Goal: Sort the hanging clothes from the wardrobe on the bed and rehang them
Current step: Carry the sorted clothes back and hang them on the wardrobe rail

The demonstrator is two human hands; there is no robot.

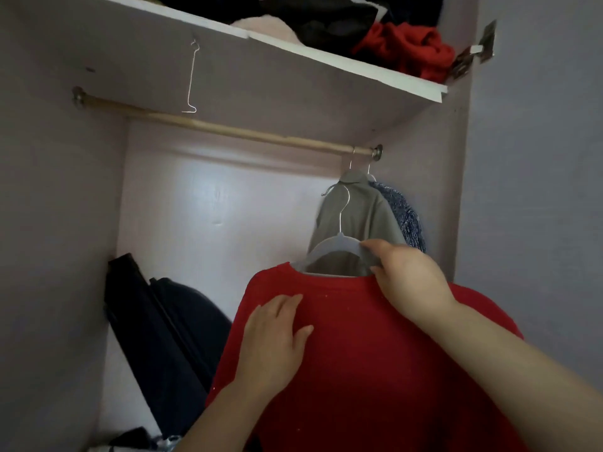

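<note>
Rehang step. Right hand (pixel 409 278) fingers pinch grey hanger (pixel 336 246) shoulder; left hand (pixel 275 340) fingers spread flat on red sweater (pixel 375 370), held below rod (pixel 228 128). Next: lift hook over rod, left of 2 hung garments (pixel 362 213).

2 hands (pixel 274 340), 1 red sweater (pixel 359 370), 2 hung garments (pixel 355 213), 1 rail (pixel 228 128), 1 shelf (pixel 326 57)
</note>
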